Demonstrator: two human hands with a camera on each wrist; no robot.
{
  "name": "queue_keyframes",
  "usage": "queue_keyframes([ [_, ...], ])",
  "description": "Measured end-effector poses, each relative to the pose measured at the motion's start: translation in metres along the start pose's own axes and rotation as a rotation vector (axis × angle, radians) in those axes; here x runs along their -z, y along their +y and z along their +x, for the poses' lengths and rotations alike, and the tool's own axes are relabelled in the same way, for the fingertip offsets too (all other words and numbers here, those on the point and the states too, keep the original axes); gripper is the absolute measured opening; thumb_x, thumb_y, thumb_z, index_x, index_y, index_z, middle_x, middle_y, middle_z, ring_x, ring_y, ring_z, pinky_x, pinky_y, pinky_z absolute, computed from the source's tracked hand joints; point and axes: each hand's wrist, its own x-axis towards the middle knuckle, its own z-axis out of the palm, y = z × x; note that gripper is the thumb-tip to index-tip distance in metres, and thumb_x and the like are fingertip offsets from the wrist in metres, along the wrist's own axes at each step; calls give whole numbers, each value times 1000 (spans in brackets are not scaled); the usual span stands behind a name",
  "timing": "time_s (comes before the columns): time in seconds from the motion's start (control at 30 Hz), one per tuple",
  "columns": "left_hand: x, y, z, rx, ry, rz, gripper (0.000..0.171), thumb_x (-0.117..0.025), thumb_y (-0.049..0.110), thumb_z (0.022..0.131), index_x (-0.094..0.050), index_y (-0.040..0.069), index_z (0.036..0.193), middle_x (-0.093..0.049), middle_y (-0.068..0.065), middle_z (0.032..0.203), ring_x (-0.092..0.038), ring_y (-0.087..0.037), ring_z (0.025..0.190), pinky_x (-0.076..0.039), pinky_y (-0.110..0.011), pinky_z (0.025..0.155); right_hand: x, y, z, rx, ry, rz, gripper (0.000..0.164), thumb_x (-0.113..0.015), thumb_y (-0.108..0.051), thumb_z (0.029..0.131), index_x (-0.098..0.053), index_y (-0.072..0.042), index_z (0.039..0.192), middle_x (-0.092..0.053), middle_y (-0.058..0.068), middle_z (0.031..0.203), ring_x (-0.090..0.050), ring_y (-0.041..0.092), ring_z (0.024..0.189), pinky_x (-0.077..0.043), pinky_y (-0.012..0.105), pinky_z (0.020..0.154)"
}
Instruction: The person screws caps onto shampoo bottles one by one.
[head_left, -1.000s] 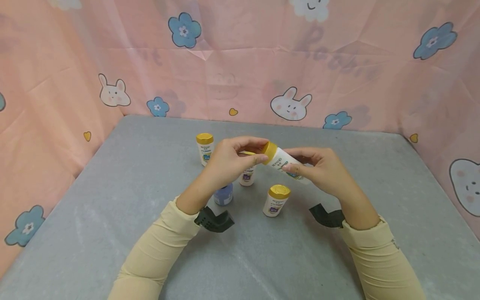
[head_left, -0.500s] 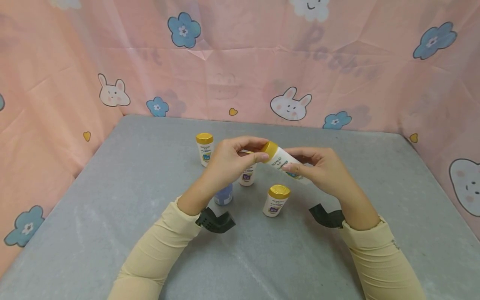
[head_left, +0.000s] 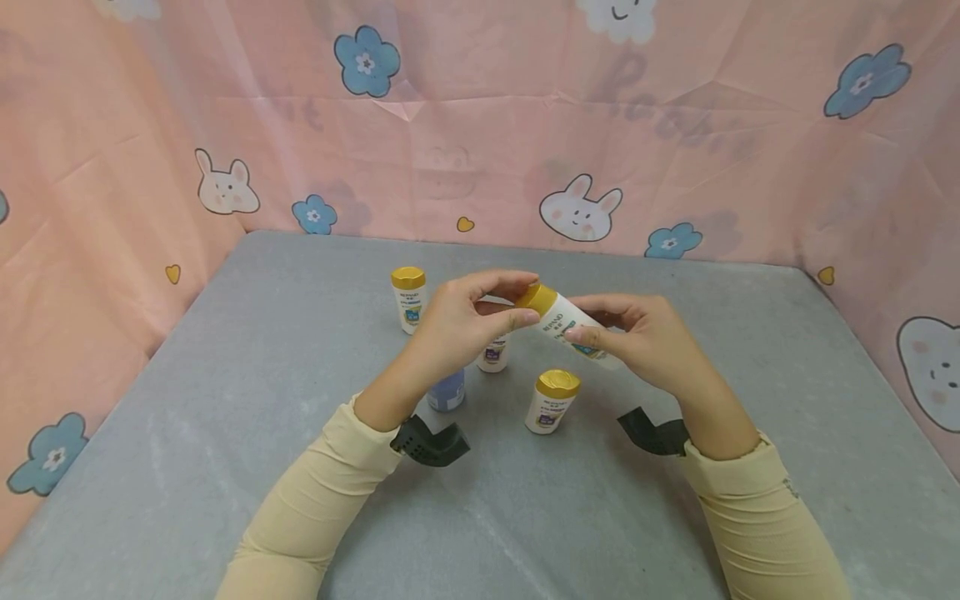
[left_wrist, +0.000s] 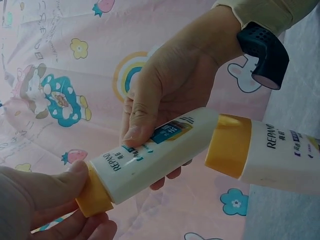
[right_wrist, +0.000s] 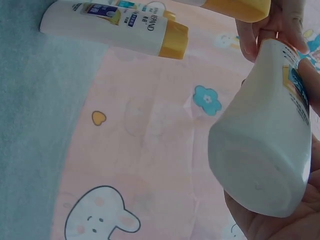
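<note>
A white bottle [head_left: 564,321] with a gold cap [head_left: 537,297] is held tilted above the table, cap end up and to the left. My left hand [head_left: 467,322] pinches the cap between thumb and fingers. Lower down, my right hand [head_left: 651,335] grips the bottle's body, thumb across the label side. The left wrist view shows both hands on this bottle [left_wrist: 135,170], with a blue patch on its label. From the right wrist, the bottle's flat base [right_wrist: 260,175] faces the camera. A similar bottle [head_left: 492,354] stands partly hidden behind the left hand.
A shorter-looking white bottle [head_left: 551,407] with a gold cap stands in front of the held one. Farther back at left is another gold-capped bottle [head_left: 408,302]. A purple container [head_left: 447,392] is partly covered by the left wrist. Pink printed cloth [head_left: 465,125] surrounds the grey table [head_left: 187,400].
The held bottle has turned slightly, so more of its blue label patch shows. The left fingers have shifted a little at the cap. Standing bottles have stayed in place.
</note>
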Motion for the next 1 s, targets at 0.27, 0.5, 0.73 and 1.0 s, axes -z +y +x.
queue_keyframes([
  [0.27,-2,-1,0,-20,8,19,30,-74,13,90,-72,12,119,-71,-2,117,-71,-16,101,-59,-24,87,0,0,1,-6,-39,-1,29,-71,-12,93,-71,-2,120,-73,10,103,-65,5,82,-55,23,65],
  [0.5,-2,-2,-2,-107,9,46,28,-73,10,90,-72,9,118,-72,-5,117,-71,-17,102,-58,-24,89,1,2,0,-10,-67,30,29,-68,-12,94,-69,-1,121,-72,-5,98,-65,6,81,-56,24,66],
  [0.73,-3,-3,-1,-194,-5,83,28,-72,9,91,-70,6,118,-71,-7,116,-69,-18,105,-57,-28,93,4,1,-1,-17,-86,71,29,-67,-11,95,-69,1,122,-73,-3,100,-66,7,81,-57,24,69],
  [1.0,-4,-3,-2,-245,-22,110,27,-69,10,93,-69,7,119,-71,-5,116,-68,-15,104,-55,-23,93,7,2,-2,-113,-114,154,30,-67,-14,95,-69,2,120,-73,-14,90,-67,11,77,-58,29,64],
])
